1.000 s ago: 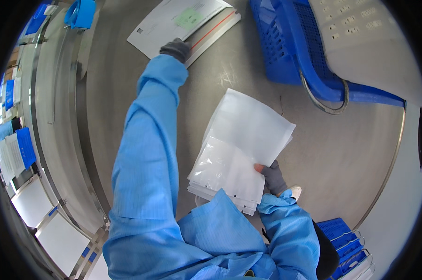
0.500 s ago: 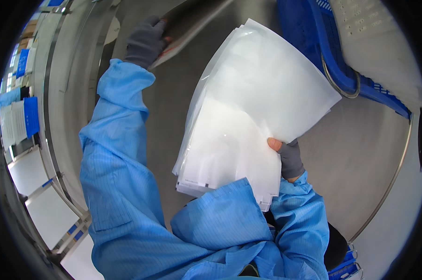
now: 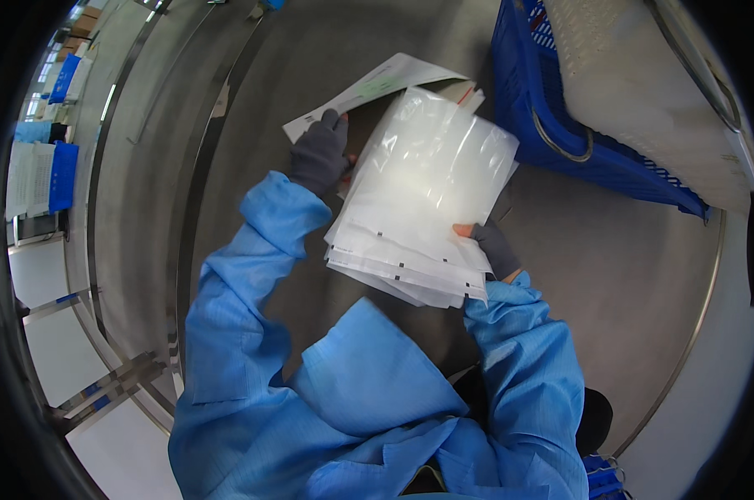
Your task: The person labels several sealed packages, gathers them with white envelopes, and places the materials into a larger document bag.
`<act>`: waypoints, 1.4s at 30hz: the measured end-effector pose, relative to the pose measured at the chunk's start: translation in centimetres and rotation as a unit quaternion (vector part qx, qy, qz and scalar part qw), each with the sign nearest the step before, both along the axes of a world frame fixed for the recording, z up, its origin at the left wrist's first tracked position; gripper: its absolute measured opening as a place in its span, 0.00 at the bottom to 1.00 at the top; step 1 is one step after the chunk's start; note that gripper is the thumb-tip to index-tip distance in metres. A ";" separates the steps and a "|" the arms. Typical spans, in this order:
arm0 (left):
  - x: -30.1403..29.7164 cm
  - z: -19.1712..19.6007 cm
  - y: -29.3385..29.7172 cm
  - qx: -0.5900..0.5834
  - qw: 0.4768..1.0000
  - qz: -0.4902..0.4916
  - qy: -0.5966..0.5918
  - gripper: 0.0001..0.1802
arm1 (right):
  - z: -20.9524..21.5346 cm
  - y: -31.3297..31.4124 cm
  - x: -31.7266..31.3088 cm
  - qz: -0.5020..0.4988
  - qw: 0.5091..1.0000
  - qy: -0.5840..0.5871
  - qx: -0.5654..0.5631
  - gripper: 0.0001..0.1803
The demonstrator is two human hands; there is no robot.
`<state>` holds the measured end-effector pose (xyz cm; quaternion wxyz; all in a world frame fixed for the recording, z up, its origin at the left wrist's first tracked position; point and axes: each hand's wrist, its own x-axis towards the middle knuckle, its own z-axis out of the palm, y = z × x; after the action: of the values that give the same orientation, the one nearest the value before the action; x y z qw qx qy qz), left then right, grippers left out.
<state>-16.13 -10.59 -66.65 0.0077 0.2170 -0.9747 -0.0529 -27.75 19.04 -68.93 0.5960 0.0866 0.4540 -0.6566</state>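
Observation:
A stack of glossy, translucent white plastic pouches [image 3: 431,158] fans out in front of me, its near edges marked with small dark squares. My right hand [image 3: 492,247], in a grey glove with bare fingertips, grips the stack's right edge, thumb on top and fingers hidden underneath. To the upper left, my left hand [image 3: 320,157], gloved the same way, is closed on a white printed sheet [image 3: 385,82] with green marks. This sheet curves up behind the pouches, and the left fingertips are partly out of sight. Another paper edge with a red line [image 3: 465,93] shows behind the stack.
Below the pouches spreads a grey metal table [image 3: 610,283]. At the upper right stands a blue plastic basket [image 3: 552,154] with a metal handle, beside a white perforated basket [image 3: 644,92]. Metal rails [image 3: 195,192] run along the left, with blue-and-white bins [image 3: 63,175] beyond.
My left hand has come nearer and to the right, bringing the sheet behind the pouches. The stack in my right hand has shifted slightly away from my body.

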 end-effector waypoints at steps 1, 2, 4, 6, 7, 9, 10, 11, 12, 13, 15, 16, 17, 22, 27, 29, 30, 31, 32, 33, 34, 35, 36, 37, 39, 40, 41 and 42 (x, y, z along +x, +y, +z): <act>0.6 -0.4 0.8 -0.018 1.000 0.004 -0.002 0.31 | -0.4 0.7 0.3 0.022 0.999 0.018 0.023 0.28; 1.3 -0.8 1.5 -0.035 0.999 0.006 -0.005 0.29 | -1.4 1.6 0.4 0.040 0.999 0.010 0.031 0.27; 2.8 -2.0 2.5 -0.073 0.997 0.011 0.018 0.16 | -1.2 2.4 1.4 0.024 0.998 -0.016 0.050 0.27; 3.6 -3.7 3.7 0.023 0.996 0.084 0.036 0.12 | -1.3 3.2 1.9 0.005 0.998 -0.004 0.064 0.26; 4.1 -4.8 4.4 0.068 0.989 0.123 0.041 0.12 | -1.6 3.2 1.9 0.001 0.998 0.017 0.063 0.26; 4.6 -7.5 5.4 0.056 0.994 0.054 0.079 0.14 | -2.6 3.8 0.9 0.015 0.995 0.062 0.079 0.25; 4.6 -5.8 6.6 0.101 0.991 0.067 0.050 0.14 | -3.2 3.9 0.2 0.035 0.992 0.084 0.090 0.25; 4.8 -5.0 7.6 0.146 0.986 0.081 0.022 0.13 | -3.6 4.2 -0.5 0.056 0.988 0.106 0.101 0.24; 5.9 -5.1 7.7 0.140 0.987 0.079 0.012 0.13 | -3.5 3.9 -0.7 0.050 0.989 0.108 0.090 0.23; 7.0 -5.3 7.7 0.145 0.988 0.049 0.002 0.13 | -3.2 3.7 -0.7 0.044 0.989 0.104 0.092 0.24; 8.9 -6.0 7.5 0.158 0.987 -0.010 -0.016 0.12 | -2.7 3.3 -0.9 0.037 0.990 0.099 0.099 0.24; 9.4 -6.7 7.6 0.169 0.985 -0.006 -0.036 0.10 | -3.4 3.2 -0.9 0.035 0.988 0.107 0.102 0.27; 10.1 -7.3 7.6 0.157 0.986 -0.044 -0.026 0.09 | -4.2 3.3 -0.8 0.040 0.986 0.127 0.097 0.27; 10.7 -7.8 8.2 0.123 0.980 -0.153 -0.037 0.09 | -6.8 3.1 -0.8 0.057 0.971 0.214 0.093 0.26; 11.0 -8.4 8.2 0.235 0.964 -0.081 -0.097 0.08 | -7.6 2.0 -0.4 0.081 0.957 0.251 0.121 0.25; 11.2 -8.5 8.3 0.163 0.973 -0.155 -0.043 0.08 | -8.4 2.1 -0.8 0.084 0.954 0.260 0.121 0.25; 11.0 -8.7 8.4 0.163 0.974 -0.150 -0.053 0.07 | -8.8 2.2 -1.1 0.087 0.952 0.267 0.121 0.26; 10.8 -8.9 8.6 0.163 0.974 -0.146 -0.064 0.07 | -9.2 2.4 -1.3 0.089 0.950 0.274 0.122 0.26; 10.5 -9.2 8.7 0.162 0.973 -0.143 -0.075 0.07 | -9.5 2.5 -1.4 0.086 0.945 0.284 0.136 0.25; 10.4 -10.3 8.8 0.164 0.973 -0.123 -0.104 0.07 | -9.5 2.1 -1.3 0.085 0.940 0.294 0.149 0.24; 10.5 -11.6 9.0 0.165 0.972 -0.102 -0.134 0.07 | -9.5 1.8 -1.1 0.084 0.936 0.303 0.161 0.24; 10.8 -12.7 9.2 0.165 0.969 -0.080 -0.163 0.07 | -9.9 1.5 -1.1 0.078 0.938 0.299 0.159 0.24; 10.6 -12.9 9.4 0.164 0.968 -0.074 -0.175 0.07 | -10.3 1.3 -1.1 0.070 0.939 0.296 0.159 0.23; 10.5 -13.1 9.7 0.163 0.967 -0.068 -0.186 0.07 | -10.7 1.1 -1.2 0.063 0.941 0.293 0.158 0.23; 10.2 -12.4 10.1 0.159 0.966 -0.077 -0.189 0.07 | -11.7 1.0 -1.6 0.061 0.940 0.295 0.161 0.22; 9.7 -10.7 10.1 0.157 0.967 -0.096 -0.178 0.07 | -11.9 1.1 -1.9 0.061 0.937 0.302 0.163 0.21; 9.2 -9.5 10.1 0.155 0.967 -0.116 -0.165 0.06 | -12.2 1.3 -2.1 0.061 0.935 0.310 0.164 0.21; 9.1 -8.8 10.2 0.155 0.964 -0.115 -0.182 0.06 | -12.9 1.3 -2.2 0.051 0.939 0.298 0.164 0.21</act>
<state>-7.05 -0.40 -75.45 -0.2101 0.1079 -0.9579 -0.1631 -29.93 20.32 -81.83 0.4431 -0.0396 0.7163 -0.5376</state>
